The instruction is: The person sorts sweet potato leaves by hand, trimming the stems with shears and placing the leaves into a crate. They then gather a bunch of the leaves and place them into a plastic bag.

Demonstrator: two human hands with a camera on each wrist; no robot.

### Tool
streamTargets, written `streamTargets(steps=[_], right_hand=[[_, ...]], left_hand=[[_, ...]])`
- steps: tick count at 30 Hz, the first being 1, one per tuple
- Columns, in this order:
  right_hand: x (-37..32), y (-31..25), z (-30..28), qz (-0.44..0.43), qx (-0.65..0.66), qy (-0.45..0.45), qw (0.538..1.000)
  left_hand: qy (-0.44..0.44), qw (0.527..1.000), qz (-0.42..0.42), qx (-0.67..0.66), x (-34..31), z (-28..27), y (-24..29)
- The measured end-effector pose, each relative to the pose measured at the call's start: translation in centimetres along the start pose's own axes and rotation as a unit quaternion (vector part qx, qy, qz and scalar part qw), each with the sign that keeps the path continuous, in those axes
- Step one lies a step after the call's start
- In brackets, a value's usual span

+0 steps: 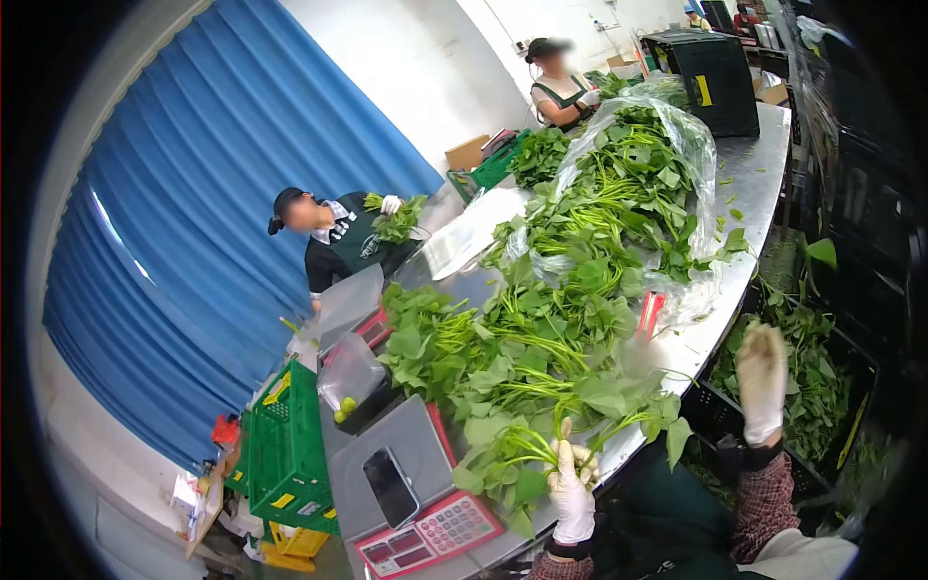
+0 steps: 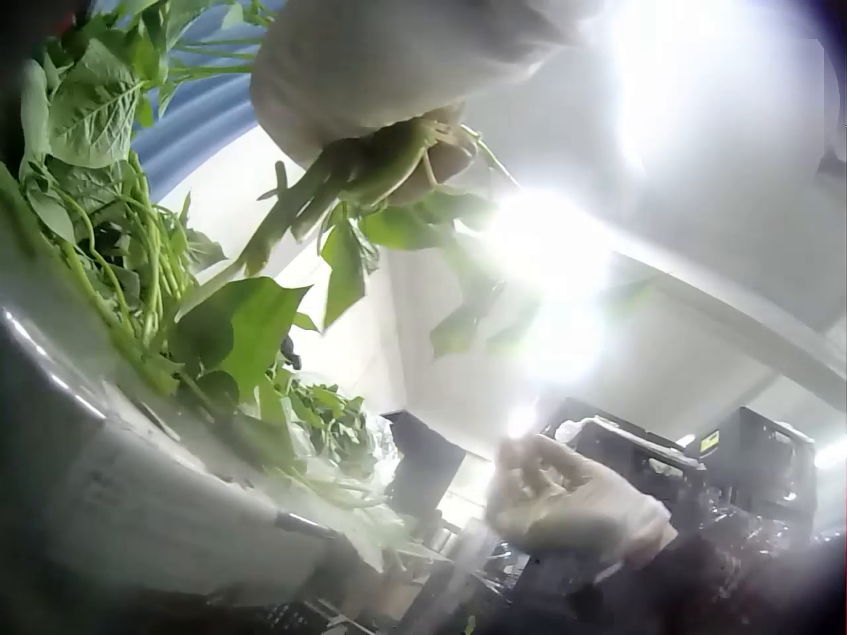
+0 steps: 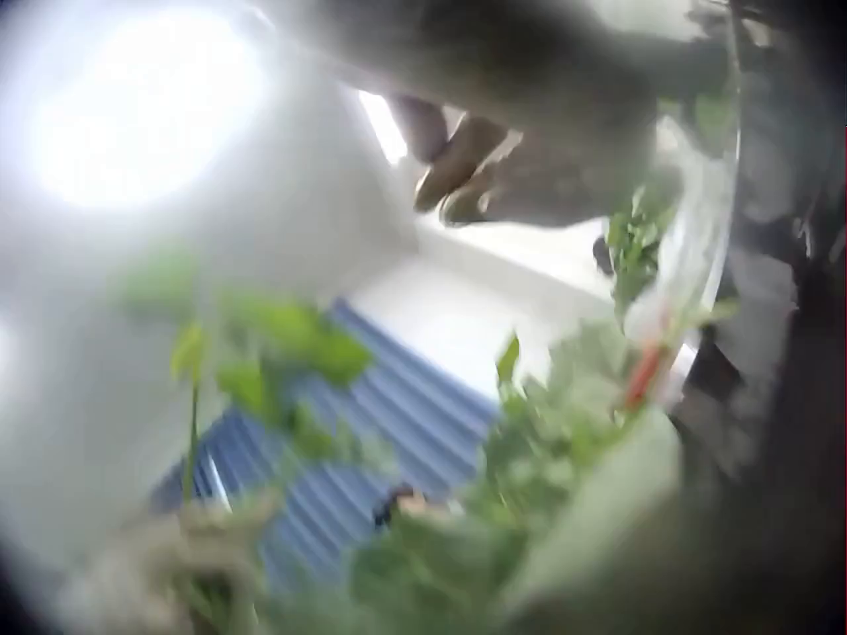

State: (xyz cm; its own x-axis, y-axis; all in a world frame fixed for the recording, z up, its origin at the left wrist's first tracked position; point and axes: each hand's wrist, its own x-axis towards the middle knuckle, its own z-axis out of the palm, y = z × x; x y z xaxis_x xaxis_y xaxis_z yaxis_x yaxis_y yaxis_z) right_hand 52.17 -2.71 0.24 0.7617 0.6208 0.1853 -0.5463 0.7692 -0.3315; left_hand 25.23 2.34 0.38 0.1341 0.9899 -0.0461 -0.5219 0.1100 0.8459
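Observation:
My gloved left hand (image 1: 572, 483) grips a small bunch of leafy green stems (image 1: 527, 449) at the near edge of the metal table. In the left wrist view, the cut stem ends (image 2: 298, 205) poke out from under the fingers. My gloved right hand (image 1: 762, 377) is raised off the table's right edge, above a black crate of greens (image 1: 812, 387). Its fingers are loosely bent, with nothing seen between them in the right wrist view. A large heap of the same greens (image 1: 541, 329) spreads over the table beyond my left hand.
A red-framed scale (image 1: 449, 532) with a phone (image 1: 391, 486) on its grey plate stands left of my left hand. A red-handled tool (image 1: 652, 314) lies by the heap. Green crates (image 1: 290, 445) are stacked at left. Two people (image 1: 353, 237) (image 1: 561, 87) work across the table.

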Motion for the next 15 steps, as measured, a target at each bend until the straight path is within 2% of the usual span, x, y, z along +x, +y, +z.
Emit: streamTargets(steps=[1,2,3,4,5,6,7,10,12,13,15], right_hand=[[-1.4,0.9,0.7,0.042,-0.241,-0.019,0.97],[-2.5,2.6,-1.0,0.064,-0.435,-0.09,0.894],[-4.4,4.1,0.0,0.139,-0.483,-0.12,0.856],[-5.8,6.0,-2.2,0.233,-0.421,-0.174,0.859],[-7.4,7.5,-2.1,0.24,-0.459,-0.251,0.818],[-7.7,8.2,-0.8,0.21,-0.463,-0.314,0.802],[-8.4,9.2,0.5,0.208,-0.402,-0.3,0.84],[-8.1,10.6,4.3,0.197,-0.371,-0.326,0.847],[-8.2,10.4,5.9,0.388,-0.383,-0.224,0.808],[-8.1,10.6,5.3,0.387,-0.383,-0.224,0.808],[-7.9,11.5,3.8,0.325,-0.368,-0.285,0.823]], left_hand=[[-0.004,1.0,-0.001,0.001,-0.1,0.2,-0.2],[-0.004,1.0,-0.001,0.013,-0.2,0.5,-0.4],[-0.003,1.0,0.0,0.026,-0.3,0.6,-0.5],[-0.025,0.999,0.001,0.031,-0.5,1.1,-0.1],[-0.024,0.999,0.0,0.034,-0.5,1.3,-0.1],[-0.04,0.998,0.0,0.051,-0.7,1.5,-0.1],[-0.056,0.996,-0.001,0.068,-0.9,1.5,-0.1],[-0.055,0.994,-0.002,0.092,-1.3,1.1,-0.8],[-0.05,0.992,0.014,0.114,-1.6,1.0,-0.9],[-0.05,0.992,0.014,0.114,-1.6,0.9,-0.9],[-0.064,0.987,0.005,0.149,-1.4,0.5,-0.9]])
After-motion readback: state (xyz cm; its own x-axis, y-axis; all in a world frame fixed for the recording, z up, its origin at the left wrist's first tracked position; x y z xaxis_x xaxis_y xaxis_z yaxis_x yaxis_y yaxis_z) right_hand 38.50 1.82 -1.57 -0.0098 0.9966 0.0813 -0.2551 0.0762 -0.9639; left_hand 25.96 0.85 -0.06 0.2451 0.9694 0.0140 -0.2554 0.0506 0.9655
